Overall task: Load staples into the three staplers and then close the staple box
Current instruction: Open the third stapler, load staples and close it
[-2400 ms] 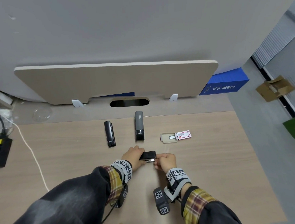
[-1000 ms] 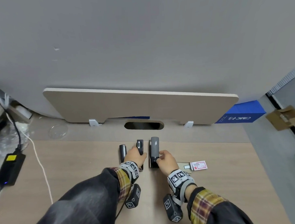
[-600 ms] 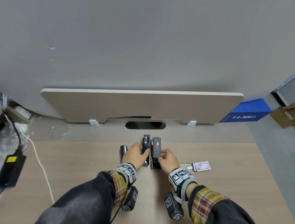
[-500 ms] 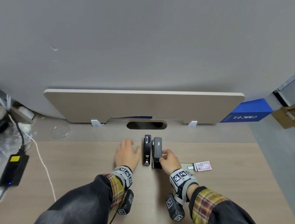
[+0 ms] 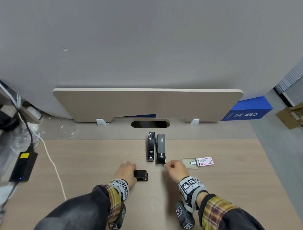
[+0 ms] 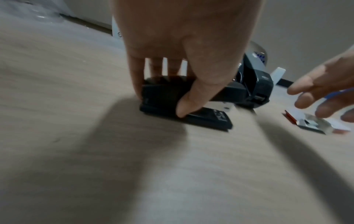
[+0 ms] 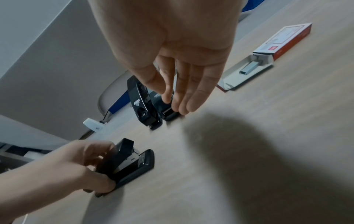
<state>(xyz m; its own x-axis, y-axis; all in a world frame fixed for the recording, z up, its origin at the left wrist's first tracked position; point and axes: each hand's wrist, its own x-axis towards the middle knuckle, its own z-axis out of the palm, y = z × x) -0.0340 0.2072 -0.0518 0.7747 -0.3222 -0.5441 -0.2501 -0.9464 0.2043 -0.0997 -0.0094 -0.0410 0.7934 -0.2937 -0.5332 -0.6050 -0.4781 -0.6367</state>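
Observation:
My left hand (image 5: 128, 172) grips the rear of a small black stapler (image 5: 141, 175) lying on the desk, thumb on its near side and fingers on the far side (image 6: 172, 98). Farther back, a long black stapler (image 5: 151, 146) and a grey stapler (image 5: 161, 149) lie side by side. My right hand (image 5: 173, 167) hovers with straight, empty fingers just off the grey stapler's near end (image 7: 168, 113). To its right lies the red-and-white staple box (image 5: 198, 162), its tray slid out with a strip of staples (image 7: 249, 67) showing.
A beige divider board (image 5: 146, 103) stands across the back behind a cable slot (image 5: 150, 124). A black power brick (image 5: 22, 166) and a white cable (image 5: 52, 164) lie at the left. A blue box (image 5: 246, 110) sits beyond the right rear corner.
My left hand left the long black stapler beside the grey one, took the small stapler and drew it toward me. My right hand let go of the grey stapler and pulled back.

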